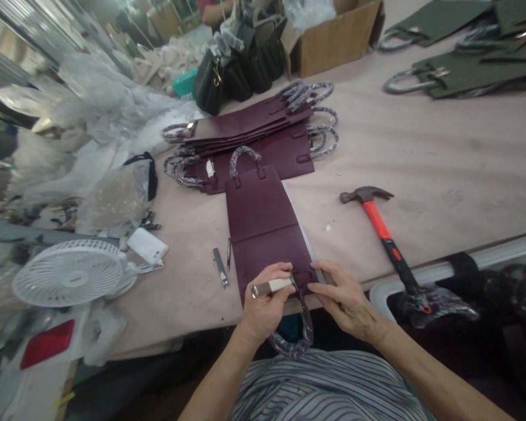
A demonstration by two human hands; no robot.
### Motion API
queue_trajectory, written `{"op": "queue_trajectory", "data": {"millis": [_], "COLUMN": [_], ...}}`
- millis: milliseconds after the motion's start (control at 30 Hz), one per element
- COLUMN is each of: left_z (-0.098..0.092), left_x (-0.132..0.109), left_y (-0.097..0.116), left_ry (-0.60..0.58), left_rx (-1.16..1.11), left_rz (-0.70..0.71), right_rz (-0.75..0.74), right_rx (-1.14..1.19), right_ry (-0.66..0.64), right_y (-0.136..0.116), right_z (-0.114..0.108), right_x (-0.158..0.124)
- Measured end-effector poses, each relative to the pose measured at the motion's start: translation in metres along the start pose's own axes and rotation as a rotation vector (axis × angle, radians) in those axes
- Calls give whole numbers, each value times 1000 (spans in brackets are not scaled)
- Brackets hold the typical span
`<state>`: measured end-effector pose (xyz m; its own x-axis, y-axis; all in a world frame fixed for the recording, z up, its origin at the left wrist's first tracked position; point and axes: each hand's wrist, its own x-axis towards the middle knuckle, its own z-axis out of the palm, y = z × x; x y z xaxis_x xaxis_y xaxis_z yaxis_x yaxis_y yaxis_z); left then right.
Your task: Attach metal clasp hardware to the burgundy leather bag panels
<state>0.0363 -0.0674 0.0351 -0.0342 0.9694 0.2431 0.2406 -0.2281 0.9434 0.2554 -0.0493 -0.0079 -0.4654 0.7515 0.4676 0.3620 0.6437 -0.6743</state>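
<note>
From my remote seat I'm looking down on a long bench (421, 175) covered in a pale pink sheet, in a cluttered workroom with heaps of clear plastic sheeting (100, 111) off to the left. Past the far edge, a person's arm in a red sleeve (214, 11) shows beside a cardboard box (333, 44) and a row of black handbags (210, 82). Olive green bag panels (477, 73) lie at the far right of the bench.

At the near edge, my left hand (267, 307) has its grip closed around a small steel tool with a cream handle (269, 286), and the tool's tip sits at a strap tab (304, 278). My right hand (346, 298) lies with its grip open, fingers (328, 289) flat on the end of the panel beside that tab. The tab belongs to a plum leather bag panel (260, 234) lying flat, its end reaching the bench edge. A plastic-wrapped handle (289, 345) hangs over that edge.

Behind it sits a stack of matching panels (249, 131). A red-handled claw hammer (377, 225) lies to the right, and a white fan (70, 272), a white box (148, 245) and a flat metal tool (220, 267) lie to the left.
</note>
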Motion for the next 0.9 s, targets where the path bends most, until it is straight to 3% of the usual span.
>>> {"op": "queue_trajectory", "data": {"millis": [267, 900], "left_z": [0, 7], "left_x": [3, 10], "left_y": [0, -2], "left_ry": [-100, -106], "left_rx": [77, 165], "left_rz": [-9, 122], "right_rz": [-10, -19], "right_rx": [8, -15], "right_ry": [16, 15], "right_y": [0, -1], "right_z": [-1, 0], "right_x": [1, 0]}}
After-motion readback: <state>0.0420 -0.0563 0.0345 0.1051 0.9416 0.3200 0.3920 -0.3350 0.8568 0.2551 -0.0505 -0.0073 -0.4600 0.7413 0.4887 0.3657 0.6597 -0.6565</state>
